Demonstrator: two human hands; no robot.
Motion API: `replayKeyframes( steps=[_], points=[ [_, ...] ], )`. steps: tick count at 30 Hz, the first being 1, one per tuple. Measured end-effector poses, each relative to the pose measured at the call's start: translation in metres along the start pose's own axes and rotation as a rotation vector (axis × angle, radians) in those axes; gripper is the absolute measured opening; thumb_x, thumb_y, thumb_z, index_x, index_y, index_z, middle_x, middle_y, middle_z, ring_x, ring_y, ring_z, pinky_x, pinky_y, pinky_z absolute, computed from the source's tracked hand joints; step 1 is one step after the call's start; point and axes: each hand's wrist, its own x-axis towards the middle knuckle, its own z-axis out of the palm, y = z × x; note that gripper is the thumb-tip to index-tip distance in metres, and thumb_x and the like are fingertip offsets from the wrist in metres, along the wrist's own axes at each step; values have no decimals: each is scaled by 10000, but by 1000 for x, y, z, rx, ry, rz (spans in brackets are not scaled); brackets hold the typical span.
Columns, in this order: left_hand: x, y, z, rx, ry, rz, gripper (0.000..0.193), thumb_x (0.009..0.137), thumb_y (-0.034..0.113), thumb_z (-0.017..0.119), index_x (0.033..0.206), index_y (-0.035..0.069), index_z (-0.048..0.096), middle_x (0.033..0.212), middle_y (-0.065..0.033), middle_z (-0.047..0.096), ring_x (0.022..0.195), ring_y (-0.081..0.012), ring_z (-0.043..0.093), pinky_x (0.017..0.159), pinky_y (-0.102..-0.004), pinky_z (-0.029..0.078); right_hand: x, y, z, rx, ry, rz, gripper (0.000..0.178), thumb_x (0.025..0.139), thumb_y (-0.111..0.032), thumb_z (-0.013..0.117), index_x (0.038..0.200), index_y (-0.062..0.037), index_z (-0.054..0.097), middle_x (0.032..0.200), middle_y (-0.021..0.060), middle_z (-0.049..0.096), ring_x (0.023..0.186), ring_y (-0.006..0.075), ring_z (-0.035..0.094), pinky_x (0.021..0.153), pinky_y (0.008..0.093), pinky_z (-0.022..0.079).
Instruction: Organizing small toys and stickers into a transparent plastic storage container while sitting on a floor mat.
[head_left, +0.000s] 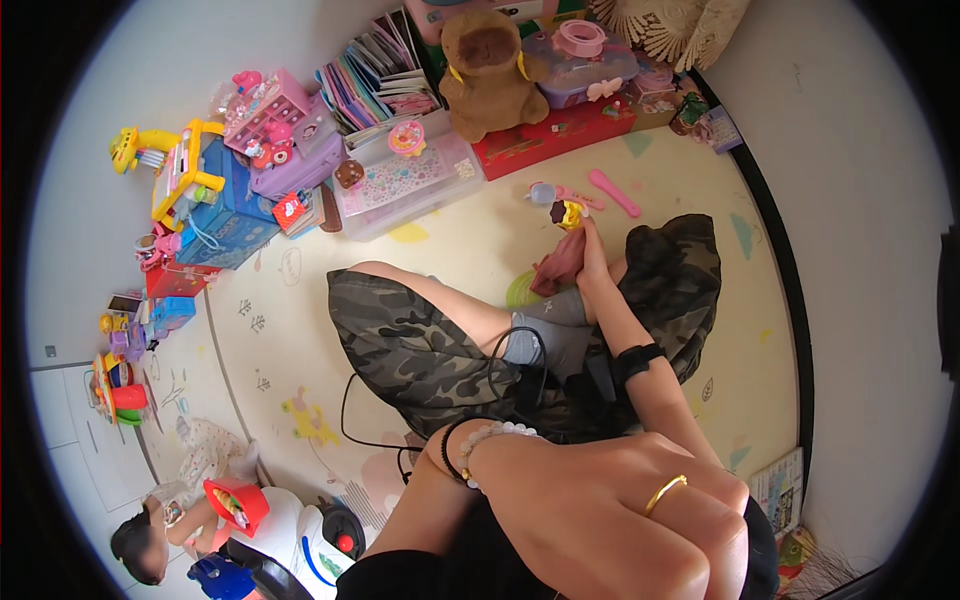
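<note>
My right hand reaches out over my crossed legs, its fingers closed on a dusky-red cloth. A small yellow object with a dark brown scalloped top sits at its fingertips; its exact kind is unclear. Just beyond lie a pink toy with rounded ends and a clear-and-pink toy. My left hand, with a gold ring and beaded bracelets, is bent across my chest very close to view. Its fingers curl under, and whatever they may hold is hidden.
Stacked toys, a clear lidded box, books and a brown plush animal line the far wall. At lower left, another person is beside a red toy container. A black cable loops by my legs.
</note>
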Motion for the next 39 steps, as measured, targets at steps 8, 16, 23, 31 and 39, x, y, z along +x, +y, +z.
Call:
replayKeyframes(
  steps=[8, 16, 23, 31, 39],
  points=[
    [3, 3, -3, 17, -5, -39, 384, 838, 238, 581, 503, 84, 476, 529, -46, 531, 427, -128, 374, 670, -235, 312, -2, -2, 2, -18, 4, -7, 398, 854, -427, 610, 1076, -99, 569, 908, 34, 589, 817, 145, 572, 741, 284, 475],
    [2, -9, 2, -7, 21, 158, 355, 835, 202, 667, 540, 102, 499, 565, -9, 528, 451, -112, 397, 654, -249, 332, -1, -1, 7, -56, -19, -57, 385, 865, -429, 605, 1079, -110, 568, 898, 23, 573, 821, 134, 561, 747, 274, 467],
    [2, 5, 0, 18, 2, 9, 303, 787, 153, 701, 553, 91, 518, 596, -36, 550, 460, -127, 424, 538, -255, 346, 4, 3, 0, -43, -36, -38, 368, 874, -382, 607, 1119, -109, 577, 982, 1, 558, 928, 115, 517, 832, 262, 420],
    [3, 2, -22, 73, -240, 38, 224, 796, 108, 683, 607, 72, 569, 643, -64, 585, 527, -155, 524, 463, -254, 373, 6, 4, 0, -72, -11, -73, 371, 868, -418, 608, 1075, -113, 570, 886, 11, 568, 821, 121, 557, 747, 265, 460],
    [11, -16, -55, 111, -629, 136, 163, 856, 157, 630, 781, 23, 685, 741, -82, 660, 625, -179, 616, 516, -258, 438, -4, -3, 6, -65, -39, -49, 457, 854, -438, 619, 1168, -114, 549, 1010, 25, 566, 942, 133, 538, 843, 277, 439]
  ],
)
